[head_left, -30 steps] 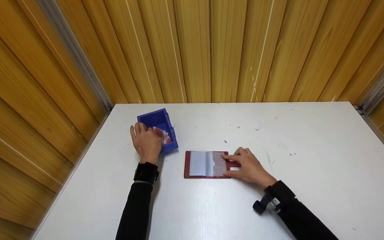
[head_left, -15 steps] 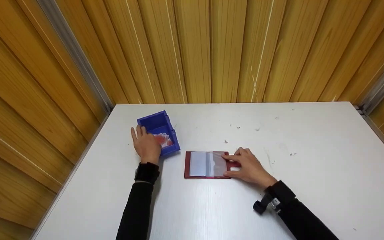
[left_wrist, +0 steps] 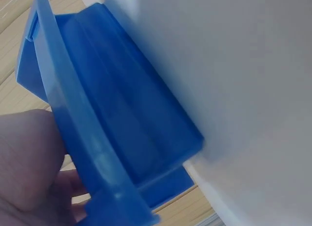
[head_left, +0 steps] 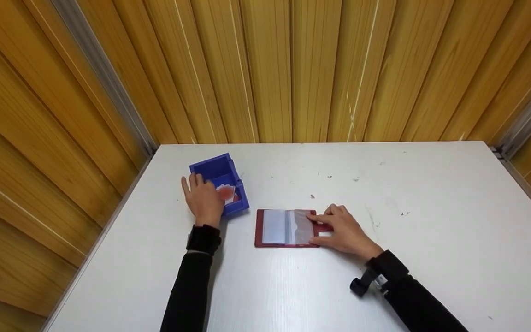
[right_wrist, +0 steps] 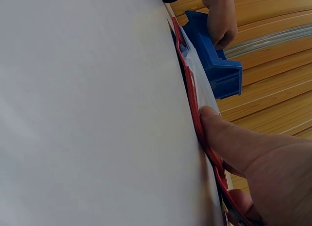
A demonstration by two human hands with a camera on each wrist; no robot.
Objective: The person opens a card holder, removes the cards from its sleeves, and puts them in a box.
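In the head view my left hand reaches over the near-left rim of a blue plastic bin. Several white cards with red print lie fanned inside, beside the hand. Its thumb and index fingertips are hidden, so whether they pinch a card cannot be seen. The left wrist view shows that hand against the bin's wall. A small dark-red card holder lies spread, with clear pocket pages. My right hand presses the right-hand page with thumb and index fingertips set apart. The right wrist view shows the straight thumb on it.
Everything stands on a white table with small scuffs. Wood-grain panels rise behind it and at the sides. A black wrist strap with a camera sits on the right forearm, and another strap on the left.
The bin has shifted slightly toward me and right. A card that stood tilted by the left fingers has come down among the others, which have slid a little. My right hand stays still.
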